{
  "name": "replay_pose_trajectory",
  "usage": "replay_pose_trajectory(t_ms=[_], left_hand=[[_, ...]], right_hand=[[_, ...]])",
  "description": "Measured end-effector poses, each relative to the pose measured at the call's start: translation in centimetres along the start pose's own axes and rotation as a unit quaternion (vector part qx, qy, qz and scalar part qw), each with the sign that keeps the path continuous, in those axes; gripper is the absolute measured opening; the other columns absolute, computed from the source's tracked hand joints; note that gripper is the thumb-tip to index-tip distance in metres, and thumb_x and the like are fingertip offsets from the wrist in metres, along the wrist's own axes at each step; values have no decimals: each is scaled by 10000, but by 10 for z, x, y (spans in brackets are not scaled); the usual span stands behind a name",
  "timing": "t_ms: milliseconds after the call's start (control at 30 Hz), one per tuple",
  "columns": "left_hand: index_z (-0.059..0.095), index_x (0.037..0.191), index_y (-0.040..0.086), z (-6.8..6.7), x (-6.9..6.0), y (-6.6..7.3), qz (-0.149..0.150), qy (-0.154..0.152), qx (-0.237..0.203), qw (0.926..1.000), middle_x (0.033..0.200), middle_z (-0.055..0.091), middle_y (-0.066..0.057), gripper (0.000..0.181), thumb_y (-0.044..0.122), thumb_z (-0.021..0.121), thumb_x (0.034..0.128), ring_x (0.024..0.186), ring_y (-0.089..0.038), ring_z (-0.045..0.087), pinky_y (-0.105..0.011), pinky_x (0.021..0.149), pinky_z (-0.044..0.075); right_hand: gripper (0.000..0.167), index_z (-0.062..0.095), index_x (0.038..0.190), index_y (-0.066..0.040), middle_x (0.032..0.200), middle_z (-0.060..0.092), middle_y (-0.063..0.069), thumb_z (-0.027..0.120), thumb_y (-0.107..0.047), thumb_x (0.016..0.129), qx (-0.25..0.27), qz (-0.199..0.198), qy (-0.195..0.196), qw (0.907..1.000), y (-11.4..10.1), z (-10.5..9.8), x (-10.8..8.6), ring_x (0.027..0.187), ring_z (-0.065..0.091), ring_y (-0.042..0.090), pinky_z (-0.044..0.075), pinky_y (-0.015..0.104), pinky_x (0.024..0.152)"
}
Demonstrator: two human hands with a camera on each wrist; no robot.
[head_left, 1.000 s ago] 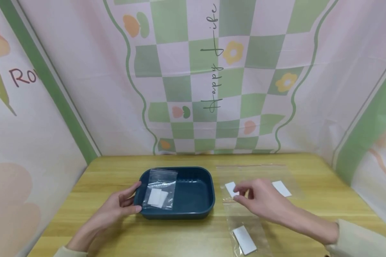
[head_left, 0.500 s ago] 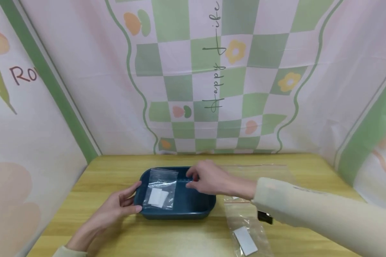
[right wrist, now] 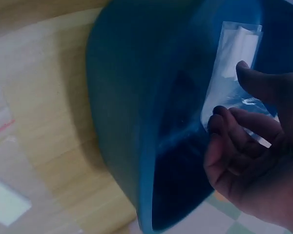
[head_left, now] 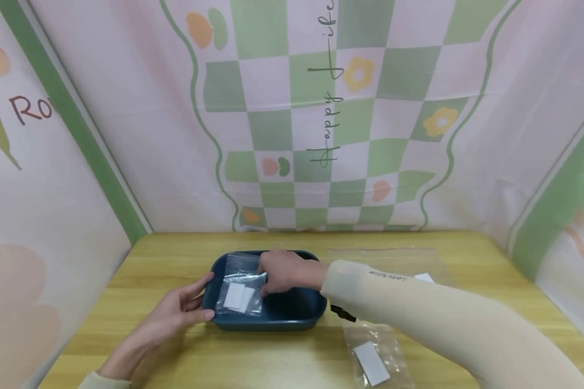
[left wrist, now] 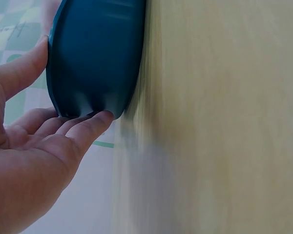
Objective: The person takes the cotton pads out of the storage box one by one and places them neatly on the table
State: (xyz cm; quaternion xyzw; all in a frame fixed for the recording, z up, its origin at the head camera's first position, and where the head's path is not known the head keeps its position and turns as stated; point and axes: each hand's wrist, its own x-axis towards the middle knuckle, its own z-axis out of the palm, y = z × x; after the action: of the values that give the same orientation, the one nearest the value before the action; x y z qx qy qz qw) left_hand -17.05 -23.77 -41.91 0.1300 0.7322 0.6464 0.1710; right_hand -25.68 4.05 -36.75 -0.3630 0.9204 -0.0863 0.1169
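Observation:
A dark blue rectangular dish point(head_left: 292, 324) stands on the table. In it lies a small clear zip bag point(head_left: 245, 265) with flat white pieces point(head_left: 234, 296) inside. My left hand point(head_left: 177, 313) holds the dish's left end, thumb at the near corner and fingers along the wall. Over the dish, my right hand point(head_left: 284, 270) is at the bag's right edge. The right wrist view shows its thumb and bent fingers apart, with the bag point(right wrist: 224, 90) close by; whether they touch it cannot be told.
A clear bag holding a white rectangular piece point(head_left: 371, 363) lies at the front right. Behind the right sleeve point(head_left: 394, 292) lies a larger clear bag point(head_left: 384, 256), where a white piece point(head_left: 423, 277) partly shows. A patterned cloth point(head_left: 263, 129) hangs behind the table point(head_left: 170, 254).
My right hand has moved left from the white piece on the right, across the dish, to the bag inside it. My left hand has stayed on the dish's end.

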Motion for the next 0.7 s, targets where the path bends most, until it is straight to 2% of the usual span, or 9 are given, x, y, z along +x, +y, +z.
replay_pose_trajectory(t_ms=[67,133,200,267,367,500,600,700], left_hand=[[242,1643,-26,-1,0,-1,22,-8,38,10000,1678,165,-286,874,57,775,956,1470,-523,299,-308,1076,478],[245,1645,-19,-1,0,-2,25,-12,74,10000,1681,168,-278,877,68,779,955,1472,-518,301,-317,1087,468],[249,1647,-13,-2,0,-2,15,0,110,9999,1683,172,-273,879,76,782,953,1474,-515,303,-324,1097,458],[247,1648,-11,-2,1,0,11,3,127,9999,1683,175,-272,875,68,777,956,1476,-514,299,-329,1101,454],[244,1645,-21,-1,1,0,31,4,131,9999,1680,175,-276,878,63,778,953,1473,-521,297,-340,1105,451],[238,1644,-24,-1,0,0,40,-12,146,9999,1683,163,-271,890,79,784,950,1473,-524,296,-348,1111,443],[237,1647,-16,-1,0,1,2,-8,165,9999,1688,153,-264,888,87,782,954,1475,-521,294,-342,1110,445],[242,1648,-13,0,0,1,-20,-3,155,9999,1689,151,-263,886,93,784,955,1476,-520,292,-329,1102,453]], right_hand=[[437,798,1198,-91,1189,766,19,882,-377,879,-4,227,-149,9996,-1,4,4,1051,722,200,620,352,831],[337,815,1059,-123,970,759,-17,874,-404,884,4,435,-199,9989,-1,9,7,837,702,151,587,316,674],[317,748,821,-142,704,619,-54,870,-427,883,18,611,-206,9979,0,14,10,616,571,116,470,285,528],[448,594,658,-163,571,421,-55,868,-439,883,33,728,-160,9972,0,17,12,514,425,123,354,286,470],[575,457,585,-165,540,328,-64,878,-430,875,71,841,-38,9964,-1,22,12,482,378,116,322,276,449],[496,554,582,-166,546,456,-65,889,-394,869,62,928,71,9956,-5,25,11,495,465,107,411,275,457],[376,659,634,-184,601,563,-78,893,-359,870,24,898,147,9958,-6,25,11,536,537,94,474,277,482],[313,709,651,-180,589,588,-79,859,-268,911,47,768,246,9967,-7,25,10,533,550,94,478,270,470]])
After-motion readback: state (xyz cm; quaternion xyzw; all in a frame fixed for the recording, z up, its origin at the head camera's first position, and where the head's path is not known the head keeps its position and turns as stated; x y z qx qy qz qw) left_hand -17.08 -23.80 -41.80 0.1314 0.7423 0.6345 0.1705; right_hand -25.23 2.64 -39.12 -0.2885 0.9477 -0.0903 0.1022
